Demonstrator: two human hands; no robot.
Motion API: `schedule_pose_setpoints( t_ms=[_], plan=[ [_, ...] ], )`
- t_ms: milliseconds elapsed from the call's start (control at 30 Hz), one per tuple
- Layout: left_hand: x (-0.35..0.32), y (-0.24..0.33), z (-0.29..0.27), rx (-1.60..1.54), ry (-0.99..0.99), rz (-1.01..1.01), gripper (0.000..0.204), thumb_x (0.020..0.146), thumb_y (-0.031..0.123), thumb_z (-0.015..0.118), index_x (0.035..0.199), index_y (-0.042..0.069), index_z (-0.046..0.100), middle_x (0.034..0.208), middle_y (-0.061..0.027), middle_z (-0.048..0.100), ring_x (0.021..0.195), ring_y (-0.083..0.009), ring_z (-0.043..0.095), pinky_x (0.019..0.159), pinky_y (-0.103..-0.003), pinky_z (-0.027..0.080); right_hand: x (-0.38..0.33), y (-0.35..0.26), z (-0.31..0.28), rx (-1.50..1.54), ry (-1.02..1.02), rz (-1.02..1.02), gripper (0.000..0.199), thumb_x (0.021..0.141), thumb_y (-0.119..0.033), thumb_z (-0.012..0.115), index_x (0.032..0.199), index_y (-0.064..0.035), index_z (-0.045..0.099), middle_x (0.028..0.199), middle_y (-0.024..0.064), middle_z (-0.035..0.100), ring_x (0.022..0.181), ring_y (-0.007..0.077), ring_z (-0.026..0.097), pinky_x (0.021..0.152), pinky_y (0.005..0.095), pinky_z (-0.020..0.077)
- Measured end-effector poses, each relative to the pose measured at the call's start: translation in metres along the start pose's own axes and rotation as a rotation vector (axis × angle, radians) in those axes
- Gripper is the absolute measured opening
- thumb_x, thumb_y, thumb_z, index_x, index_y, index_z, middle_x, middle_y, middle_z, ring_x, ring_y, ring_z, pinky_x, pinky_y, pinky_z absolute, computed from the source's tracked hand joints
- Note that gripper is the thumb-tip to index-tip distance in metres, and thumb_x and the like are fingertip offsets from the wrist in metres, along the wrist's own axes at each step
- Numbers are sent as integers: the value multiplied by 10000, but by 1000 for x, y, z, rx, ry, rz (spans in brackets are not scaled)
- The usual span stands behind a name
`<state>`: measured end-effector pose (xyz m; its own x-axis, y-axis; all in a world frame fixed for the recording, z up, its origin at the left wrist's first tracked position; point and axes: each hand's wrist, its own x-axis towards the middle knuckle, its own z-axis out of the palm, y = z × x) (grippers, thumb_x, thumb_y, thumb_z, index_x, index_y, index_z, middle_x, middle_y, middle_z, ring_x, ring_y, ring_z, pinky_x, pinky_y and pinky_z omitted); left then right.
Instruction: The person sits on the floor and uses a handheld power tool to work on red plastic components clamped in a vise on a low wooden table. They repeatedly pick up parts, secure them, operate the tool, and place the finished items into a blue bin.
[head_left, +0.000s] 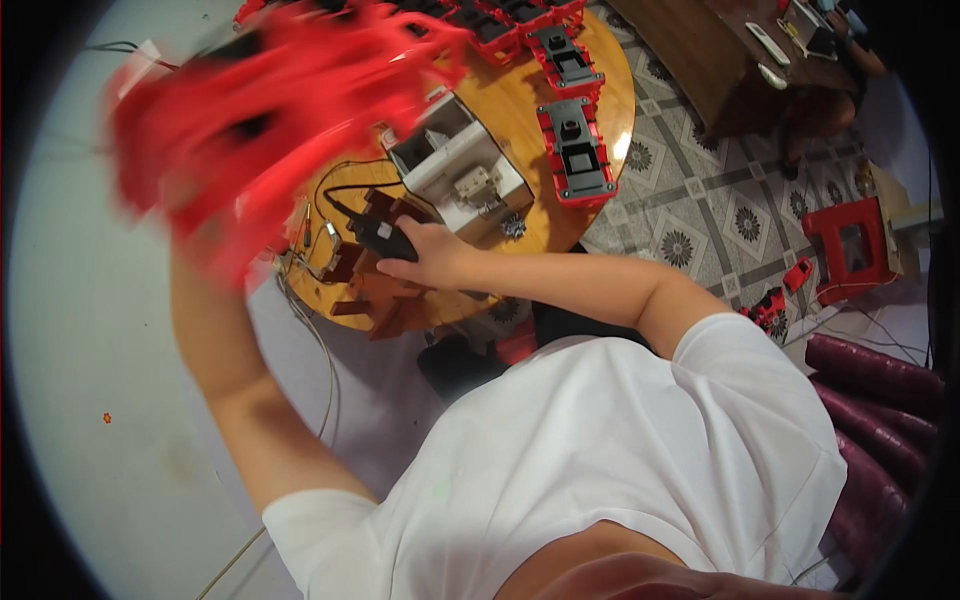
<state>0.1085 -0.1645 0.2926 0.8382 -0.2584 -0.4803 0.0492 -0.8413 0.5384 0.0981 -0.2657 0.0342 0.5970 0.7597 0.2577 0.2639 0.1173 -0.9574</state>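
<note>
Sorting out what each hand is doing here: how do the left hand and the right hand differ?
The left hand is raised near the camera, motion-blurred, in a red glove; the right hand is bare, sharp and low on the round table. The right hand grips a black tool; whether the left hand holds anything cannot be told. Both belong to the person in the white shirt.

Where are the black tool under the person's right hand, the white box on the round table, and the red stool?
black tool (378, 236), head view, its body.
white box (455, 165), head view, its top.
red stool (853, 248), head view, its seat.
</note>
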Motion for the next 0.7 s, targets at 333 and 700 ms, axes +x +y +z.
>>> schedule_pose_setpoints(
  t_ms=[333,700],
  plan=[
    [328,-77,-36,-208,-233,-8,379,946,367,580,1127,46,668,1012,-100,715,787,-179,687,656,-333,556,3,12,-9,35,-69,12,611,850,-404,713,1213,32,487,970,266,660,925,421,656,801,447,514],
    [310,-67,-48,-467,-76,213,482,937,427,621,1303,114,612,1219,-64,669,1060,-196,664,892,-392,543,6,15,-17,96,-99,4,597,838,-433,715,1094,46,466,958,306,653,929,448,650,801,469,519]
  ],
)
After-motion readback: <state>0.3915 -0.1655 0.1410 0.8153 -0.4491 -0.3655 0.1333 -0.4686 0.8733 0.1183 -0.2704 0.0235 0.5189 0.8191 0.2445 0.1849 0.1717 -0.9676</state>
